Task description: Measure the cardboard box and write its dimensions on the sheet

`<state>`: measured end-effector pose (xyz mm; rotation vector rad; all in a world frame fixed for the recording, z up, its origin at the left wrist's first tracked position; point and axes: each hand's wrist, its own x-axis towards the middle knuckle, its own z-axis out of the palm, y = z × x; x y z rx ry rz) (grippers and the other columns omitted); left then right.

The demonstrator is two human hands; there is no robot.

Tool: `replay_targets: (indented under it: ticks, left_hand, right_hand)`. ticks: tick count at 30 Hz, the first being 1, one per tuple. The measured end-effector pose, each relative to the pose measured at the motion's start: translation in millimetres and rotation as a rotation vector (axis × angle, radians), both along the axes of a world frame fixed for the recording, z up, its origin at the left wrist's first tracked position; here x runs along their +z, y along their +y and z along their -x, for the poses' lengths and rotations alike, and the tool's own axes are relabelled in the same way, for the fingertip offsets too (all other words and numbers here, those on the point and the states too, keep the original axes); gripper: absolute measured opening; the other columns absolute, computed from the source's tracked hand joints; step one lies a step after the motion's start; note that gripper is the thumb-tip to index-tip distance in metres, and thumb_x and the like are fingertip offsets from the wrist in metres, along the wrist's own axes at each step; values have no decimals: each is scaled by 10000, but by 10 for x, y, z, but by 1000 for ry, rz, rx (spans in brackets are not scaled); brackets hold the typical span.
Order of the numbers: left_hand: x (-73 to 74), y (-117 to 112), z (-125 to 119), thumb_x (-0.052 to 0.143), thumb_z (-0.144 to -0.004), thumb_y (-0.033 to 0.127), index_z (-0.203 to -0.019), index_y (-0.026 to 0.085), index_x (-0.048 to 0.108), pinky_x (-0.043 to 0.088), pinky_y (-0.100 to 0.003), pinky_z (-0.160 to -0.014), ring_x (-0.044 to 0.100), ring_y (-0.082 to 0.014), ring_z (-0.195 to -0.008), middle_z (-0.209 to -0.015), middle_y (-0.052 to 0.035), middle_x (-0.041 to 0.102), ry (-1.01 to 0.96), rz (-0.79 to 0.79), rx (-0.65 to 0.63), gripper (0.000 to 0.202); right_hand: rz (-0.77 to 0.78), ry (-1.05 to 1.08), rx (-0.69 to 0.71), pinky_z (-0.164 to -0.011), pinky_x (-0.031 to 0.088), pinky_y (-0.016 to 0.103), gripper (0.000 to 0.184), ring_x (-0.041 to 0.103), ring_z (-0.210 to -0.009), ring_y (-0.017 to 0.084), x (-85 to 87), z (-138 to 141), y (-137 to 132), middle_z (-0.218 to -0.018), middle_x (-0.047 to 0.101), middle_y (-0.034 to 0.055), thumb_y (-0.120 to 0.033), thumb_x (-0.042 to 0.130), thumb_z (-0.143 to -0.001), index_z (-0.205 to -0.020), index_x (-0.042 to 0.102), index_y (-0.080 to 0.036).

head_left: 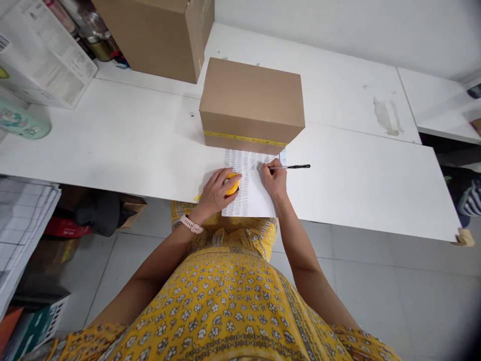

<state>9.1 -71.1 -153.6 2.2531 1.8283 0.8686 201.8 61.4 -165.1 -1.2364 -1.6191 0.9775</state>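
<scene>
My left hand [217, 192] is wrapped over a round yellow tape measure [232, 184], resting on a sheet of paper; a short yellow end of its tape shows to the left of the fingers. Columns of handwriting cover much of the paper [259, 198], which lies at the table's front edge. Pinched in my right hand [276, 179] is a pen [299, 166] with a dark end, its tip at the written lines. Directly behind the paper sits a closed cardboard box [252, 95] with a yellow strip along its front face.
A larger cardboard box [158, 37] stands at the back left of the white table [361, 185]. Farther left are a white printed carton [45, 55] and a mint-green bottle [24, 120]. Beneath the table's left side, a black cap [99, 213] is visible.
</scene>
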Motion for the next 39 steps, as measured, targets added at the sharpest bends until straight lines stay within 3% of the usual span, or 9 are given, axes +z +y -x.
replay_targets:
  ticks: [33, 39]
  left_hand:
    - [-12, 2, 8, 630, -941, 287, -1419, 246, 561, 442, -529, -1155, 475, -321, -1363, -1468, -128, 526, -2, 4, -1, 484]
    - [-9, 2, 10, 637, -936, 280, -1411, 225, 569, 443, -521, -1154, 479, -323, -1355, -1459, -136, 528, 8, -5, -2, 483]
  right_hand:
    - [-8, 22, -75, -560, 302, 271, 213, 379, -568, 117, -10, -9, 16, -567, 407, -67, -321, 583, -801, -672, 432, -246]
    - [-20, 32, -32, -578, 298, 278, 210, 385, -568, 117, -13, -14, 24, -583, 415, -70, -296, 589, -815, -680, 439, -243]
